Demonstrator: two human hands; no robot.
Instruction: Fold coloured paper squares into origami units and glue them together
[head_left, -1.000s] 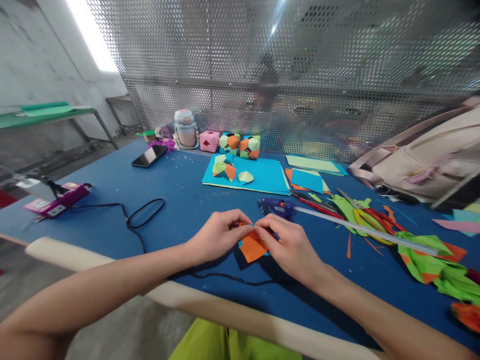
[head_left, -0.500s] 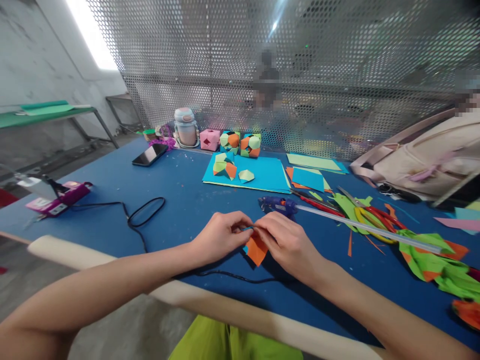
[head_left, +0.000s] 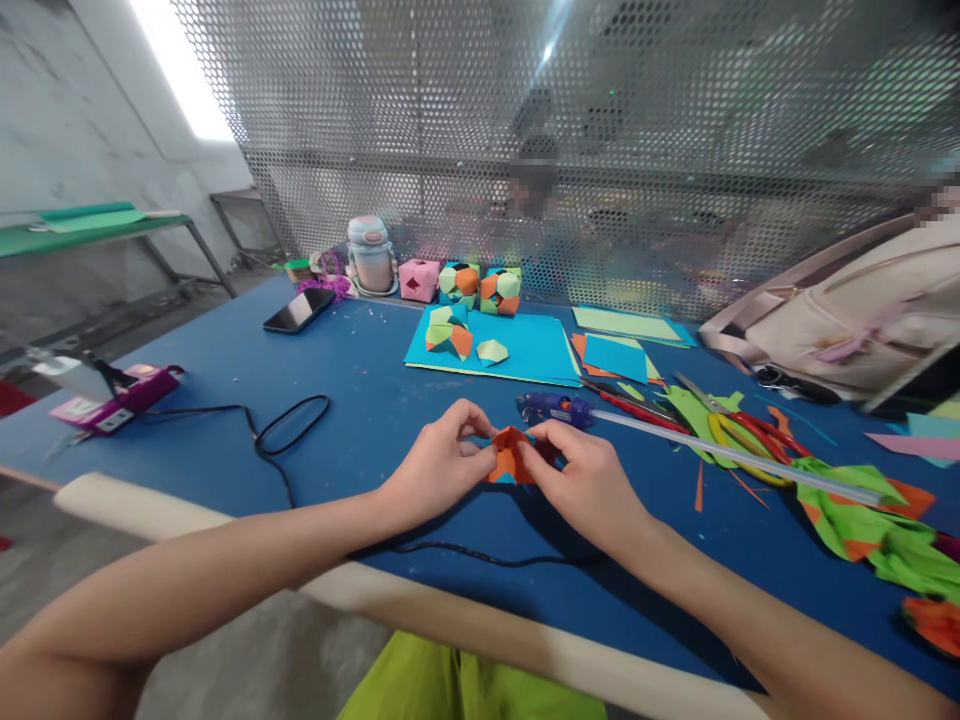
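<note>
An orange paper piece (head_left: 510,456), with blue showing along its lower edge, is raised over the blue table between my two hands. My left hand (head_left: 442,462) pinches its left side between thumb and fingers. The right side is gripped by my right hand (head_left: 583,478). Just behind my right hand lies a purple glue gun (head_left: 556,408) with a long clear stick. Farther back, a folded multicoloured paper shape (head_left: 450,334) and a small pale green piece (head_left: 492,352) rest on blue sheets (head_left: 525,345).
Along the mesh panel stand a bottle (head_left: 371,258) and folded paper cubes (head_left: 459,284). A phone (head_left: 300,310) and a looped black cable (head_left: 289,405) lie left. Scissors (head_left: 701,392), green scraps and a bag (head_left: 847,310) are on the right.
The orange paper has been turned upward, showing a peaked top and a blue lower edge. My hands have moved slightly apart around it.
</note>
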